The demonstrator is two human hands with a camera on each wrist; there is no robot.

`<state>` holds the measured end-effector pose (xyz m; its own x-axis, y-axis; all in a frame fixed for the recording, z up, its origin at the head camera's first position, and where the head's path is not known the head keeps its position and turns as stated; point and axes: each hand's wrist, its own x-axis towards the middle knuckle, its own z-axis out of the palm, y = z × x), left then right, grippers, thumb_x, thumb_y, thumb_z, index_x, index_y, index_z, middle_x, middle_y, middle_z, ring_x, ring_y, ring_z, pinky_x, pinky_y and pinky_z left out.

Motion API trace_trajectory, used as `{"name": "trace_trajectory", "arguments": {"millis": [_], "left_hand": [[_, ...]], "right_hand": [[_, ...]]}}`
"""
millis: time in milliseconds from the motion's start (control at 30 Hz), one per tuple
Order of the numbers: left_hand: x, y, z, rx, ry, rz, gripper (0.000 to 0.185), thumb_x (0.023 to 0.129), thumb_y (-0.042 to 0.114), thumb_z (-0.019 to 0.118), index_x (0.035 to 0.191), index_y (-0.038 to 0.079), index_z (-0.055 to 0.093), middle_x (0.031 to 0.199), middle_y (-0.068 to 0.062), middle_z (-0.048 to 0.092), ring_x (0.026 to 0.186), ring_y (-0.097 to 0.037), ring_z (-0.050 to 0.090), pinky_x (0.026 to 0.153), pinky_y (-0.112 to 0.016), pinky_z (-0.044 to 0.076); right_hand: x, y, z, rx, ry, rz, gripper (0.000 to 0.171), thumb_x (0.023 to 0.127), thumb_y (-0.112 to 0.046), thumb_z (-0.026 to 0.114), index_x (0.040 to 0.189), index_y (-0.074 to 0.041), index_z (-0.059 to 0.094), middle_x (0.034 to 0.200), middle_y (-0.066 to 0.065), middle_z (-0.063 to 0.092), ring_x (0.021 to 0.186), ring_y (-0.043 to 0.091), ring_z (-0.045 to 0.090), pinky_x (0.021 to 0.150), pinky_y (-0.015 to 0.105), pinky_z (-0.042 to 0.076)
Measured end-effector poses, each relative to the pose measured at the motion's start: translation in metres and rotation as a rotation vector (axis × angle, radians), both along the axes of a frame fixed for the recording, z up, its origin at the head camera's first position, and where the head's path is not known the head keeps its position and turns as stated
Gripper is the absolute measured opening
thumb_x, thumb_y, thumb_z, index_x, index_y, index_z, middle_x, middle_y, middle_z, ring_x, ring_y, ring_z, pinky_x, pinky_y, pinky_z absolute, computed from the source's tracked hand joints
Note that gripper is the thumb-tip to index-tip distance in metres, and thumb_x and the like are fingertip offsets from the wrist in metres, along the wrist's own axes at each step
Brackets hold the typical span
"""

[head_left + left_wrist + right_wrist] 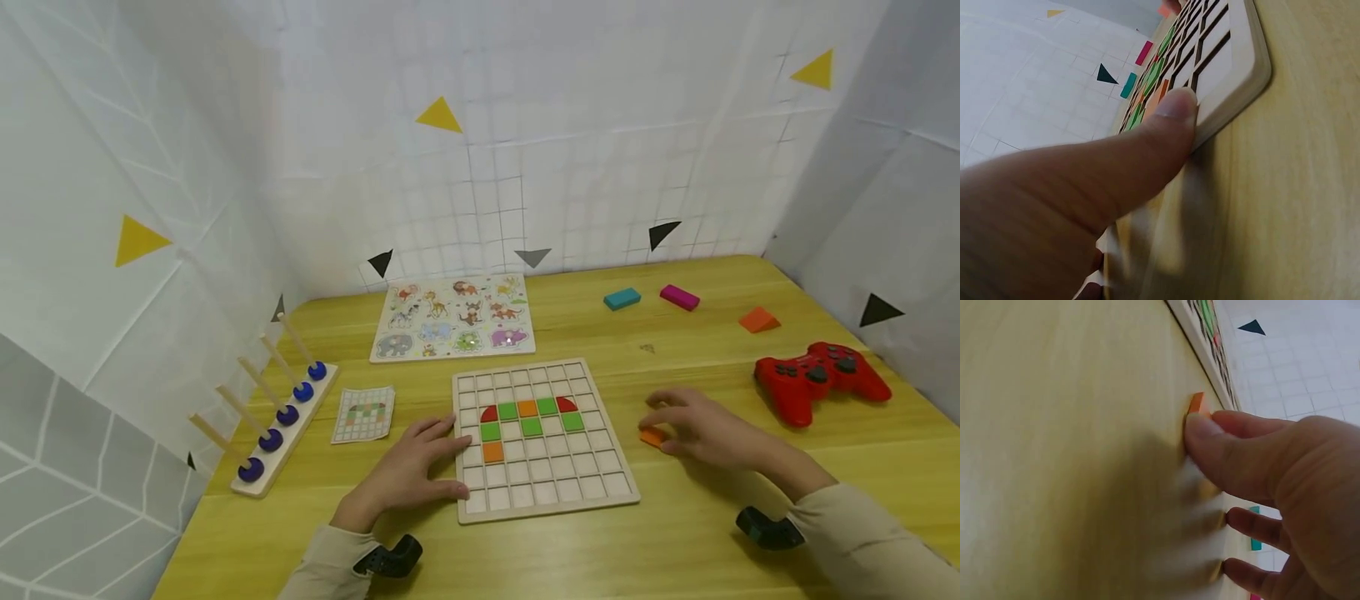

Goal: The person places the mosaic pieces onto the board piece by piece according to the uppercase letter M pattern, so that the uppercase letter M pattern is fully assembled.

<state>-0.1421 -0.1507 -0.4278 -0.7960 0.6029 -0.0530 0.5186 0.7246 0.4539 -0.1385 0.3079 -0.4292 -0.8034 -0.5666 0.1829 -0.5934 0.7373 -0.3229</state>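
Right now the right hand [708, 433] pinches an orange tile [652, 436], just right of the board [543, 508].
Left hand [420, 467], fingers relaxed, rests flat against the board's left edge; tile flat on the counter [697, 533].

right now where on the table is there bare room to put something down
Bare wood lies between the grid board and the animal puzzle, in the stretch between the teal block and the red controller, and along the near edge. It is crowded beside the board where the right hand touches an orange tile.
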Motion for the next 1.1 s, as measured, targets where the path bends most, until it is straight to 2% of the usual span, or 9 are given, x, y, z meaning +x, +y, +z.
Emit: {"name": "trace_trajectory", "arguments": {"millis": [100, 300, 633, 933, 1100], "left_hand": [[0.001, 0.0, 0.0, 0.001, 0.001, -0.002, 0.069, 0.084, 0.054, 0.072, 0.142, 0.021, 0.055, 0.16, -0.012, 0.034, 0.146, -0.038, 0.031, 0.11, -0.06, 0.036], [0.002, 0.0, -0.001, 0.004, 0.012, 0.0, 0.068, 0.084, 0.053, 0.072, 0.141, 0.021, 0.056, 0.159, -0.012, 0.035, 0.146, -0.038, 0.031, 0.11, -0.06, 0.037], [0.001, 0.0, -0.006, 0.005, 0.004, 0.009, 0.068, 0.083, 0.054, 0.072, 0.142, 0.023, 0.055, 0.16, -0.011, 0.035, 0.146, -0.037, 0.031, 0.112, -0.058, 0.036], [0.001, 0.0, -0.005, 0.002, -0.003, 0.013, 0.069, 0.083, 0.054, 0.072, 0.143, 0.023, 0.054, 0.161, -0.01, 0.033, 0.146, -0.038, 0.03, 0.112, -0.058, 0.035], [0.0, 0.001, -0.001, 0.0, 0.007, 0.005, 0.069, 0.084, 0.054, 0.071, 0.142, 0.021, 0.055, 0.16, -0.012, 0.034, 0.146, -0.038, 0.031, 0.111, -0.058, 0.036]], "right_hand": [[0.002, 0.0, -0.002, -0.012, 0.027, -0.02, 0.025, 0.081, -0.02, 0.08, 0.103, -0.026, 0.071, 0.124, 0.013, 0.062, 0.113, 0.036, 0.058, 0.089, 0.057, 0.05], [0.003, -0.004, -0.002, -0.045, 0.005, -0.091, 0.013, 0.086, -0.031, 0.076, 0.095, -0.028, 0.069, 0.123, 0.009, 0.064, 0.114, 0.032, 0.059, 0.093, 0.056, 0.049], [0.0, -0.025, 0.004, -0.087, 0.032, -0.151, 0.02, 0.078, -0.041, 0.082, 0.084, -0.03, 0.067, 0.117, 0.004, 0.068, 0.11, 0.03, 0.061, 0.091, 0.054, 0.051], [-0.008, -0.039, 0.01, -0.106, 0.043, -0.135, 0.019, 0.079, -0.041, 0.081, 0.085, -0.027, 0.069, 0.117, 0.004, 0.068, 0.11, 0.029, 0.061, 0.091, 0.053, 0.051], [-0.01, -0.046, 0.006, -0.111, 0.064, -0.1, 0.016, 0.079, -0.036, 0.083, 0.086, -0.027, 0.072, 0.114, 0.003, 0.068, 0.108, 0.028, 0.062, 0.09, 0.052, 0.052]]}}
